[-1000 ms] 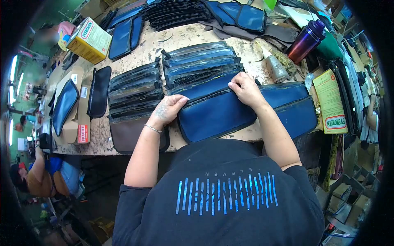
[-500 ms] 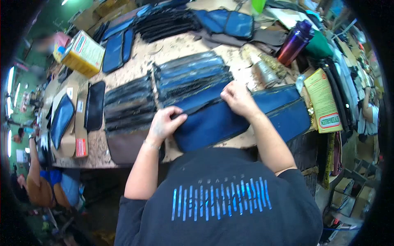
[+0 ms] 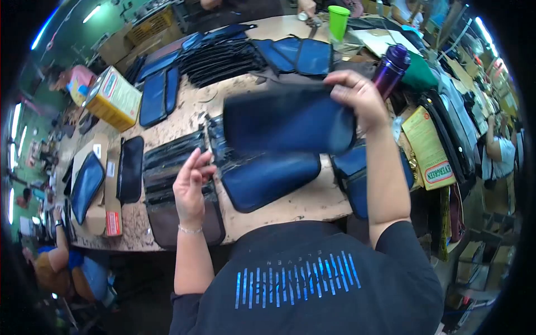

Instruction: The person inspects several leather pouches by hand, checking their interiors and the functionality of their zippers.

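My right hand (image 3: 365,103) grips a flat dark blue pouch (image 3: 290,120) with black edging by its upper right corner. The pouch hangs blurred above the table, over an overlapping row of similar pieces. Below it, another blue pouch (image 3: 271,181) lies on the tabletop. My left hand (image 3: 191,187) is raised with fingers apart, holding nothing. Under and beside that hand is a row of overlapping brown pieces with black edges (image 3: 181,220). More blue pouches (image 3: 357,192) lie at the right, partly behind my right forearm.
A yellow tin (image 3: 114,97) stands at the left. Stacked black-edged pieces (image 3: 220,61) lie at the back, near a green cup (image 3: 338,22) and a purple bottle (image 3: 392,70). A yellow Evergreen box (image 3: 430,148) sits at the right edge. Other people are around the table.
My right hand has lifted a pouch off the overlapping row, upward and to the right. My left hand has let go and moved left, its fingers now spread.
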Tool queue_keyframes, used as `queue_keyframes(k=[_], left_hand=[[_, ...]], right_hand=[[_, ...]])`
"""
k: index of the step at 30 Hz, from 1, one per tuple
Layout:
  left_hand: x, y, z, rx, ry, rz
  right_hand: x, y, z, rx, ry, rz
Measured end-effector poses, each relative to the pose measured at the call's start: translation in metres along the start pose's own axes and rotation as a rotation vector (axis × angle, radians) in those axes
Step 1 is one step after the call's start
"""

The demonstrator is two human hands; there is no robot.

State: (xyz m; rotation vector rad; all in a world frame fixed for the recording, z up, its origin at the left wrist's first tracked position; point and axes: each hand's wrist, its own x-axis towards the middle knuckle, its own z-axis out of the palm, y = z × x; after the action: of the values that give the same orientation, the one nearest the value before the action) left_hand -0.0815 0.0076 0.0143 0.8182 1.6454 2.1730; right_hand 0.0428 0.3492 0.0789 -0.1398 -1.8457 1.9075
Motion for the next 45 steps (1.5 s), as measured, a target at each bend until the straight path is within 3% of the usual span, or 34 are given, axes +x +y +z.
queue_keyframes(k=[2, 3, 4, 5, 6, 7, 9, 10, 11, 16, 18, 19, 24, 26, 28, 31, 34, 36, 39, 42, 45], left_hand=[[0.002, 0.005, 0.005, 0.141, 0.116, -0.016], [0.001, -0.002, 0.004, 0.245, 0.080, -0.005], [0.000, -0.006, 0.005, 0.346, 0.042, 0.006], [-0.004, -0.009, 0.009, 0.458, 0.015, -0.043], [-0.005, -0.014, 0.012, 0.648, -0.064, 0.041], [-0.005, -0.019, 0.017, 0.804, -0.127, 0.137], [-0.006, -0.026, 0.029, 1.024, -0.198, 0.257], [-0.005, -0.029, 0.035, 1.091, -0.206, 0.283], [-0.001, -0.035, 0.039, 1.143, -0.211, 0.336], [0.025, -0.050, 0.064, 1.207, -0.299, 0.352], [0.030, -0.050, 0.075, 1.337, -0.332, 0.232], [0.030, -0.051, 0.077, 1.291, -0.290, 0.315], [0.020, -0.050, 0.076, 1.035, -0.413, 0.346], [0.016, -0.043, 0.071, 0.973, -0.398, 0.394], [0.015, -0.030, 0.068, 0.936, -0.388, 0.383], [0.014, -0.014, 0.063, 0.818, -0.386, 0.348], [0.024, 0.003, 0.066, 0.896, -0.375, 0.487], [0.031, 0.019, 0.070, 1.017, -0.316, 0.622], [0.036, 0.039, 0.081, 1.076, -0.234, 0.736], [0.037, 0.035, 0.089, 1.084, -0.236, 0.773], [0.025, 0.026, 0.101, 1.040, -0.308, 0.705]], right_hand=[[0.037, 0.009, -0.036, 0.121, 0.192, 0.006], [0.048, 0.012, -0.036, -0.012, 0.341, -0.088], [0.047, 0.007, -0.032, -0.279, 0.487, 0.070], [0.045, 0.021, -0.038, -0.665, 0.518, 0.019], [0.043, 0.036, -0.046, -1.052, 0.539, -0.040], [0.034, 0.039, -0.033, -1.167, 0.496, 0.037], [0.009, 0.065, -0.014, -1.089, 0.379, 0.050], [-0.006, 0.070, 0.001, -1.007, 0.339, 0.195], [-0.018, 0.085, 0.007, -0.966, 0.284, 0.123], [-0.061, 0.097, 0.052, -0.957, 0.166, 0.195], [-0.068, 0.106, 0.054, -1.012, 0.212, 0.069], [-0.070, 0.104, 0.054, -0.956, 0.230, 0.100], [-0.080, 0.105, 0.055, -0.610, 0.218, 0.288], [-0.084, 0.110, 0.056, -0.599, 0.299, 0.033], [-0.086, 0.102, 0.050, -0.615, 0.277, 0.018], [-0.089, 0.085, 0.048, 0.134, 0.000, 0.265], [-0.090, 0.068, 0.054, 0.281, -0.004, 0.258], [-0.089, 0.061, 0.061, 0.284, 0.040, 0.184], [-0.088, 0.052, 0.068, 0.541, 0.101, 0.030], [-0.091, 0.057, 0.074, 0.487, 0.138, -0.039], [-0.098, 0.068, 0.079, 0.131, 0.047, -0.197]])
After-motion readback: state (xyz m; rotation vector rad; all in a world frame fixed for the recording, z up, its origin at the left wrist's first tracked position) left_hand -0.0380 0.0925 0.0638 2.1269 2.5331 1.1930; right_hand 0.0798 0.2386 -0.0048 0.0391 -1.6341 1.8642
